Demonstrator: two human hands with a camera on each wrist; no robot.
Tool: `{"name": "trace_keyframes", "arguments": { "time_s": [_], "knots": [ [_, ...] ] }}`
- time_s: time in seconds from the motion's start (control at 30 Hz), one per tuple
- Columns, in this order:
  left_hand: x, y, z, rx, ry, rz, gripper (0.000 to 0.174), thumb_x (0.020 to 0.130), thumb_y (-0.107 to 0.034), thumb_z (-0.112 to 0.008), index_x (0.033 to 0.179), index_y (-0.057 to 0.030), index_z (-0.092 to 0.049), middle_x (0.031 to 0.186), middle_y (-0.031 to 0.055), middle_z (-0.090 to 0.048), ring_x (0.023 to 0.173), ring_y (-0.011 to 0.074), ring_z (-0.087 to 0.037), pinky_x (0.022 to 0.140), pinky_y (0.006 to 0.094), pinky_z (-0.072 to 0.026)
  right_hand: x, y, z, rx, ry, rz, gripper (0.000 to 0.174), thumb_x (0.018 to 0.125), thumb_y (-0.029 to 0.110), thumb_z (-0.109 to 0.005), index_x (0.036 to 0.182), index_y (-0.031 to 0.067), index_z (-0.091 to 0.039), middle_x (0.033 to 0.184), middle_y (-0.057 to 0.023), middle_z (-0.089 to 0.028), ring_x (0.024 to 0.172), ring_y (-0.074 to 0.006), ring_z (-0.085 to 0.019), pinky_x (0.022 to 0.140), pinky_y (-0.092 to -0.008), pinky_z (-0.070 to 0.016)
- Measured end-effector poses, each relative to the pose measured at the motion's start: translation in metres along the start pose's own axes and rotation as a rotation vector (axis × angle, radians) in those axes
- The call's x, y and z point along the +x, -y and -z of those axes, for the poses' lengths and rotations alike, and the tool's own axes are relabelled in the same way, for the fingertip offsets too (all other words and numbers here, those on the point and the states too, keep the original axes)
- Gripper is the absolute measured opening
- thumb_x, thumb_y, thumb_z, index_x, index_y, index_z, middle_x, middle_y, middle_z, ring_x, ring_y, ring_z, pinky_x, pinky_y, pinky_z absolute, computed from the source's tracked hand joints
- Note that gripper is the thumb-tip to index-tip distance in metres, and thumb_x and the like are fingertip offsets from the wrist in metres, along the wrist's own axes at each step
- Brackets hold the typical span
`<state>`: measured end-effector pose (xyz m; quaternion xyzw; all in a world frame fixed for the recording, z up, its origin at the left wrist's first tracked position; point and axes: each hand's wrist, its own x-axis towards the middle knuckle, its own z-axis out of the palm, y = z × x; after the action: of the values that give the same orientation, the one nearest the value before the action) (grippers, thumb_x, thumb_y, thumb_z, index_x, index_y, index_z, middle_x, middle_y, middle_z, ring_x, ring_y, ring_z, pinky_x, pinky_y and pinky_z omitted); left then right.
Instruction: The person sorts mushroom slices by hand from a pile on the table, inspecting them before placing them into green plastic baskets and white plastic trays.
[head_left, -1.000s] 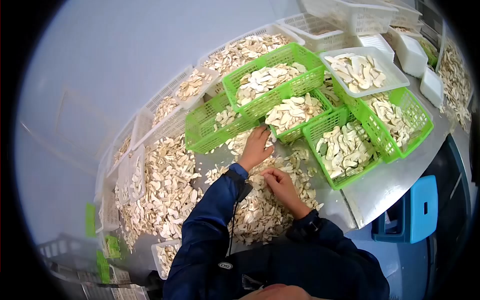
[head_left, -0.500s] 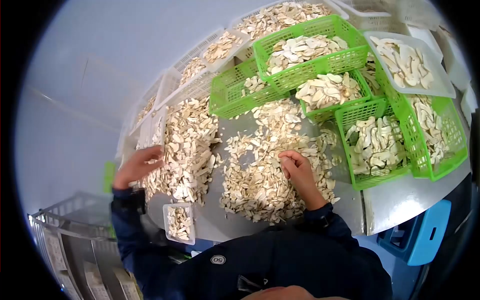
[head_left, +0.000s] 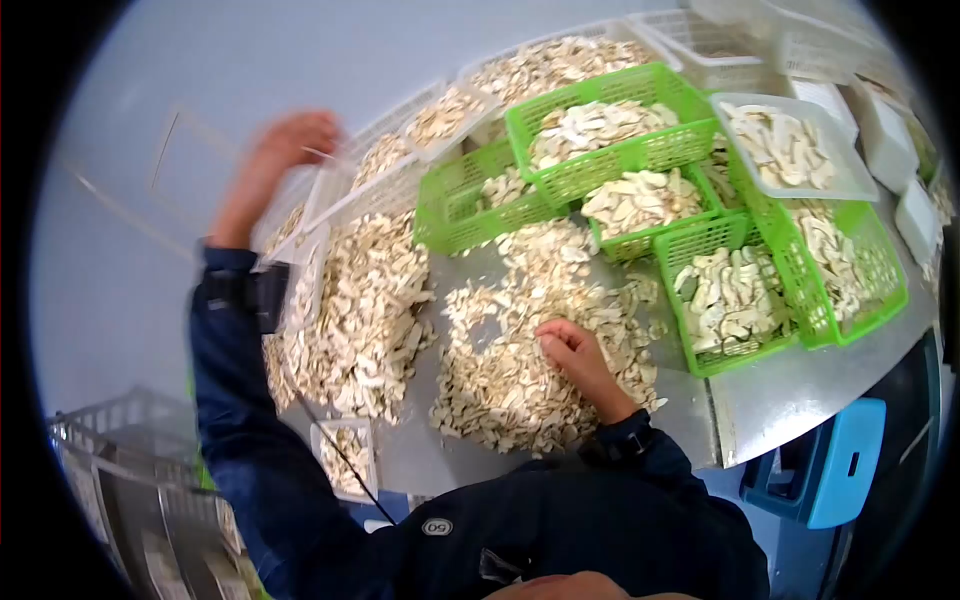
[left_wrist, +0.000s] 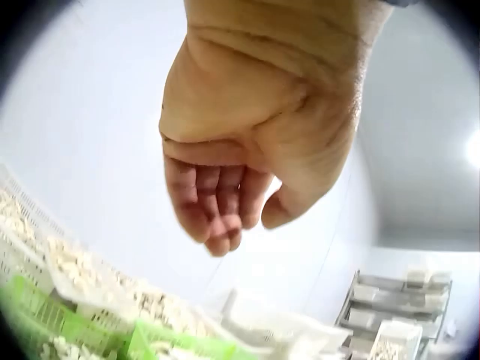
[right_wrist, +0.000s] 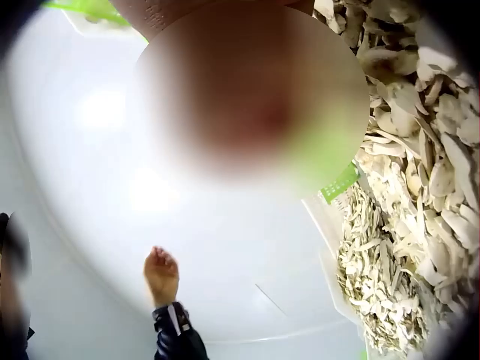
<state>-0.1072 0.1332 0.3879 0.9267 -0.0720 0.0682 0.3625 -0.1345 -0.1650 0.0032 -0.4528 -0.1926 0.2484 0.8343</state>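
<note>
My left hand is raised over the left end of the table against the pale wall, blurred in the head view. The left wrist view shows its fingers loosely curled and thumb apart, with nothing visible in the palm. A thin pale strand shows beside those fingers in the head view. Low over a pile of dried mushroom slices, my right hand stays with loosely bent fingers, thumb close to the index finger. No slice shows in it; its wrist view is mostly blurred. Left of the pile lies another heap of slices.
Green baskets of slices are stacked at the back right, beneath a clear tray. White crates line the wall. A small white tub sits at the front left edge. A blue stool stands right of the table.
My left hand has gone from the slices near the green baskets out to the left, then up before the wall. The right hand stays over the pile. The head view has shifted.
</note>
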Motion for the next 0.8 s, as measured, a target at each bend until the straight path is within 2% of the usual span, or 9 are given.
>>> {"name": "trace_keyframes", "arguments": {
  "time_s": [0.03, 0.1, 0.17, 0.27, 0.37, 0.47, 0.57, 0.7, 0.8],
  "knots": [
    [0.025, 0.045, -0.034, -0.109, 0.252, 0.0, 0.033, 0.096, -0.024, -0.059, 0.119, -0.0015, -0.061, 0.112, 0.0067, -0.065, 0.099, 0.0148, -0.061, 0.087, 0.0309, -0.0495, -0.001, 0.004, 0.0, -0.023, -0.002, -0.012, 0.014, 0.094, 0.013, -0.057, 0.104, 0.005, -0.064, 0.069, 0.0077, -0.049, 0.061, -0.0013, -0.042, 0.055, -0.0193, -0.0342],
    [0.052, 0.089, -0.122, 0.397, 0.514, -0.066, 0.039, 0.092, -0.027, -0.064, 0.122, -0.0016, -0.061, 0.117, 0.0116, -0.065, 0.104, 0.022, -0.061, 0.091, 0.0339, -0.0487, -0.003, 0.013, 0.0, -0.063, -0.009, -0.033, 0.015, 0.094, 0.013, -0.057, 0.105, 0.0054, -0.063, 0.07, 0.0058, -0.05, 0.061, -0.0028, -0.043, 0.057, -0.0195, -0.0358],
    [0.073, 0.138, -0.199, 0.546, 0.686, -0.195, 0.048, 0.087, -0.033, -0.069, 0.123, -0.0021, -0.061, 0.121, 0.0177, -0.061, 0.112, 0.0304, -0.058, 0.097, 0.038, -0.0453, -0.004, 0.02, 0.001, -0.052, -0.031, -0.039, 0.016, 0.094, 0.016, -0.057, 0.105, 0.0064, -0.064, 0.071, 0.0059, -0.05, 0.062, -0.0029, -0.043, 0.058, -0.0194, -0.0366],
    [0.089, 0.166, -0.288, 0.483, 0.58, -0.366, 0.055, 0.084, -0.037, -0.069, 0.124, 0.0005, -0.058, 0.128, 0.0234, -0.055, 0.116, 0.0366, -0.054, 0.099, 0.0412, -0.0435, -0.003, 0.016, 0.005, -0.062, -0.043, -0.061, 0.018, 0.094, 0.019, -0.058, 0.106, 0.0066, -0.064, 0.073, 0.0075, -0.05, 0.063, -0.002, -0.043, 0.057, -0.0192, -0.0361],
    [0.107, 0.184, -0.352, 0.413, 0.402, -0.516, 0.05, 0.082, -0.037, -0.07, 0.112, 0.0031, -0.064, 0.112, 0.0264, -0.062, 0.1, 0.0387, -0.061, 0.09, 0.044, -0.0474, -0.002, 0.01, 0.008, -0.036, -0.019, -0.09, 0.019, 0.095, 0.019, -0.058, 0.107, 0.0062, -0.064, 0.072, 0.0089, -0.049, 0.062, -0.0004, -0.041, 0.054, -0.0185, -0.0333],
    [0.119, 0.173, -0.379, 0.534, 0.477, -0.327, 0.047, 0.077, -0.041, -0.073, 0.087, 0.0053, -0.069, 0.085, 0.027, -0.065, 0.075, 0.0395, -0.062, 0.078, 0.0464, -0.0498, -0.002, 0.018, 0.006, 0.003, 0.02, -0.119, 0.018, 0.095, 0.017, -0.058, 0.108, 0.0057, -0.064, 0.07, 0.0088, -0.048, 0.06, 0.0002, -0.04, 0.053, -0.018, -0.0319],
    [0.121, 0.165, -0.381, 0.628, 0.446, -0.317, 0.053, 0.072, -0.047, -0.074, 0.066, 0.0044, -0.067, 0.067, 0.0253, -0.061, 0.057, 0.0398, -0.057, 0.069, 0.0467, -0.0498, 0.0, 0.015, 0.007, 0.018, 0.024, -0.12, 0.017, 0.095, 0.016, -0.057, 0.108, 0.0053, -0.064, 0.07, 0.0087, -0.048, 0.06, 0.0003, -0.039, 0.053, -0.0178, -0.0318],
    [0.118, 0.181, -0.383, 0.54, 0.271, -0.392, 0.055, 0.072, -0.052, -0.072, 0.06, 0.0017, -0.067, 0.069, 0.0248, -0.062, 0.077, 0.0384, -0.06, 0.071, 0.0467, -0.0496, 0.001, 0.015, 0.008, -0.004, 0.044, -0.085, 0.018, 0.095, 0.016, -0.058, 0.107, 0.0049, -0.064, 0.073, 0.0084, -0.05, 0.063, -0.0002, -0.041, 0.055, -0.0178, -0.0337],
    [0.105, 0.188, -0.376, 0.536, 0.269, -0.393, 0.042, 0.075, -0.045, -0.069, 0.085, -0.0038, -0.071, 0.075, 0.024, -0.063, 0.091, 0.0386, -0.059, 0.076, 0.0464, -0.0494, 0.001, 0.019, 0.01, -0.003, 0.037, -0.118, 0.018, 0.094, 0.016, -0.058, 0.107, 0.0049, -0.064, 0.073, 0.0075, -0.051, 0.063, -0.0005, -0.043, 0.056, -0.0182, -0.0352]
  ]
}}
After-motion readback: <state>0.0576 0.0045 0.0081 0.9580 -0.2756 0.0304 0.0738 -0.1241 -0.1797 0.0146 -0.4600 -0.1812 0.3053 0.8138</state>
